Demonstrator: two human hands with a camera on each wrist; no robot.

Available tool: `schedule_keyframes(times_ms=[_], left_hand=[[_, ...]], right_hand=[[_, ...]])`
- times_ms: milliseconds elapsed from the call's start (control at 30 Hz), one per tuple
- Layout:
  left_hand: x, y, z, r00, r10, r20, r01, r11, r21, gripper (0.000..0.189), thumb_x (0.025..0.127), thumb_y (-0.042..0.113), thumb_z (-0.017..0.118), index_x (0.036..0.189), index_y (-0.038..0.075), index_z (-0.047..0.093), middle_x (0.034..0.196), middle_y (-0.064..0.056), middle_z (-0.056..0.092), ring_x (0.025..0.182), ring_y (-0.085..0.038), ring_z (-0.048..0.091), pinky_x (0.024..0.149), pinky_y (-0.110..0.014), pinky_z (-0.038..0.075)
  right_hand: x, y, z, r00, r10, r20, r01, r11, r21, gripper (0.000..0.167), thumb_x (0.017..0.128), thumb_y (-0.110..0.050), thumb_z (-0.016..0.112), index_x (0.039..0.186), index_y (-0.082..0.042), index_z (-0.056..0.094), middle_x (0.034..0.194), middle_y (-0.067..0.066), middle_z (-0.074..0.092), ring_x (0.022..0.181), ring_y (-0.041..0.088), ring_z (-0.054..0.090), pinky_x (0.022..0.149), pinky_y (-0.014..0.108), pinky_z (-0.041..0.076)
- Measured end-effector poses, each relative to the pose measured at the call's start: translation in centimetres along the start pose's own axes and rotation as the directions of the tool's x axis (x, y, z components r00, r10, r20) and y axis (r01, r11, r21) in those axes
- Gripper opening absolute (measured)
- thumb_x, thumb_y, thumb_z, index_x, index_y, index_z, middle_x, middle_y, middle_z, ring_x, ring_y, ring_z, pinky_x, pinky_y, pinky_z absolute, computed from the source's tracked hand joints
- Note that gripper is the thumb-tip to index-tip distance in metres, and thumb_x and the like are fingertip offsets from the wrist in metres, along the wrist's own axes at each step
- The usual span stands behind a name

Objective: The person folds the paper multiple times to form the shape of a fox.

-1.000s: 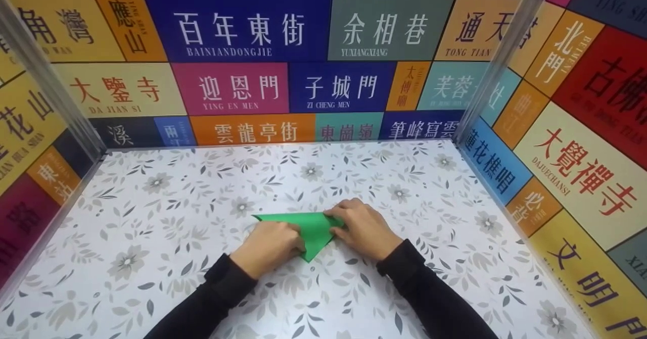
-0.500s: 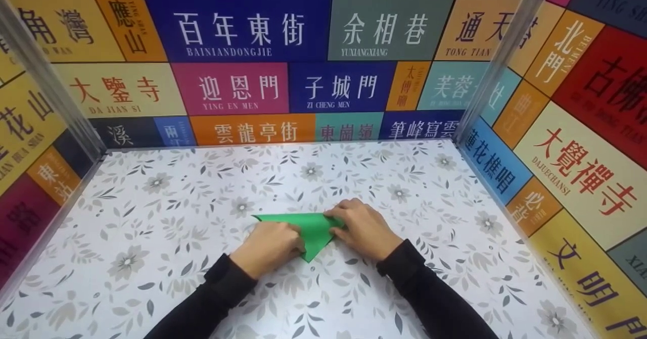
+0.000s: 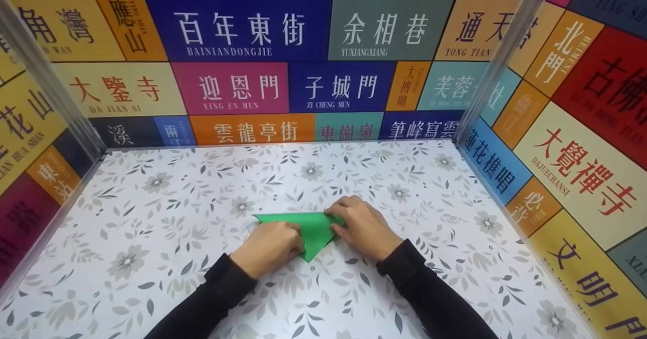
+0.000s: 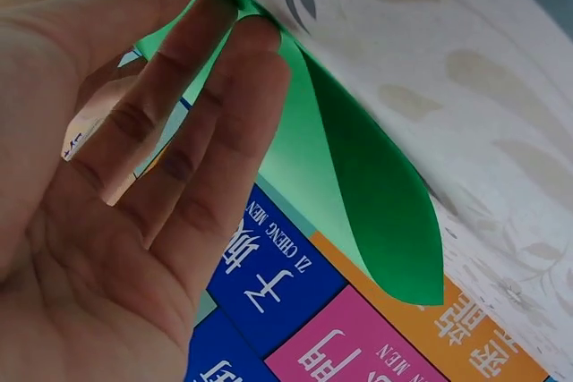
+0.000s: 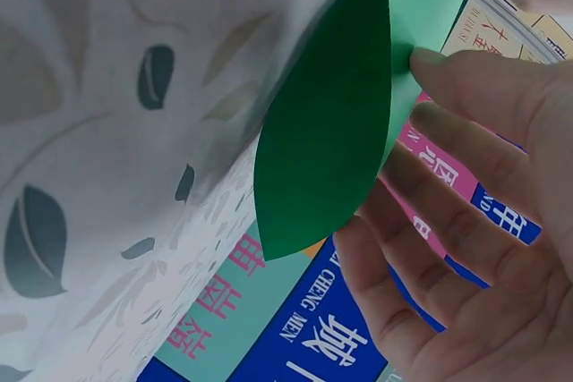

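Observation:
A green sheet of paper [image 3: 316, 230], folded to a triangle, lies on the floral tabletop with one point toward me. My left hand [image 3: 270, 245] is on its left part, the thumb and fingertips bent together at the paper. In the left wrist view, a loose flap of the paper [image 4: 380, 185] curves up beside the left hand [image 4: 134, 158]. My right hand [image 3: 366, 228] holds the right corner between thumb and fingers. In the right wrist view, the right hand's thumb [image 5: 474, 82] touches the paper's face, with the fingers along the edge of a curling flap [image 5: 327, 123].
White tabletop [image 3: 151, 218] printed with grey leaves and flowers lies all around the paper. Panels covered in coloured name signs [image 3: 237, 26] stand at the back and both sides, joined by clear corner strips [image 3: 480, 91].
My right hand has shifted very slightly upward, and the upper edge of the green paper lifts a little with it. The left hand stays in place.

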State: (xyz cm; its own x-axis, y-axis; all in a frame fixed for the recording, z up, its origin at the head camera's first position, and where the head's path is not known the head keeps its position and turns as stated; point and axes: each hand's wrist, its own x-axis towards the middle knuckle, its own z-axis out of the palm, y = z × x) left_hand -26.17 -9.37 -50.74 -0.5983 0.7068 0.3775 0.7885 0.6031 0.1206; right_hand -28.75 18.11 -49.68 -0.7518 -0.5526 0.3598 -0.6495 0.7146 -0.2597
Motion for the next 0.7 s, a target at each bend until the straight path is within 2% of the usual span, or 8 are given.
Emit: schedule_keyframes(times_ms=[133, 300, 467, 700], left_hand=[[-0.1, -0.3, -0.2, 1.000, -0.014, 0.028, 0.015, 0.999, -0.046, 0.010, 0.090, 0.010, 0.098, 0.092, 0.019, 0.093, 0.098, -0.002, 0.087, 0.086, -0.020, 0.084, 0.084, -0.034, 0.072], [-0.1, -0.6, -0.4, 0.999, -0.003, 0.051, 0.007, 0.997, -0.072, 0.009, 0.091, 0.013, 0.098, 0.097, 0.018, 0.093, 0.100, -0.003, 0.087, 0.093, -0.021, 0.085, 0.090, -0.037, 0.073], [-0.4, -0.6, -0.4, 0.998, -0.006, 0.062, 0.011, 0.997, -0.080, 0.007, 0.093, 0.015, 0.097, 0.099, 0.018, 0.094, 0.102, -0.003, 0.087, 0.095, -0.022, 0.084, 0.091, -0.037, 0.072], [-0.8, -0.7, -0.2, 0.999, -0.006, 0.050, 0.011, 0.996, -0.085, 0.008, 0.094, 0.013, 0.095, 0.099, 0.019, 0.094, 0.102, -0.002, 0.087, 0.095, -0.022, 0.083, 0.091, -0.037, 0.071]], right_hand=[[0.3, -0.2, -0.2, 1.000, 0.015, -0.008, -0.014, 1.000, 0.019, 0.027, 0.103, -0.016, 0.089, 0.130, -0.011, 0.086, 0.126, 0.007, 0.081, 0.120, 0.029, 0.077, 0.105, 0.046, 0.069], [0.8, -0.7, -0.2, 0.999, 0.007, -0.033, -0.005, 0.998, 0.056, 0.020, 0.102, -0.008, 0.088, 0.121, -0.008, 0.088, 0.120, 0.008, 0.081, 0.114, 0.028, 0.078, 0.103, 0.043, 0.070], [1.7, -1.2, 0.5, 1.000, -0.022, 0.008, 0.021, 0.995, 0.093, 0.016, 0.104, -0.005, 0.085, 0.119, -0.006, 0.089, 0.117, 0.007, 0.081, 0.112, 0.026, 0.081, 0.099, 0.038, 0.071], [3.0, -0.9, 1.5, 0.998, -0.049, 0.028, 0.045, 0.992, 0.117, 0.012, 0.103, -0.003, 0.086, 0.114, -0.004, 0.090, 0.112, 0.009, 0.080, 0.108, 0.028, 0.079, 0.097, 0.040, 0.070]])
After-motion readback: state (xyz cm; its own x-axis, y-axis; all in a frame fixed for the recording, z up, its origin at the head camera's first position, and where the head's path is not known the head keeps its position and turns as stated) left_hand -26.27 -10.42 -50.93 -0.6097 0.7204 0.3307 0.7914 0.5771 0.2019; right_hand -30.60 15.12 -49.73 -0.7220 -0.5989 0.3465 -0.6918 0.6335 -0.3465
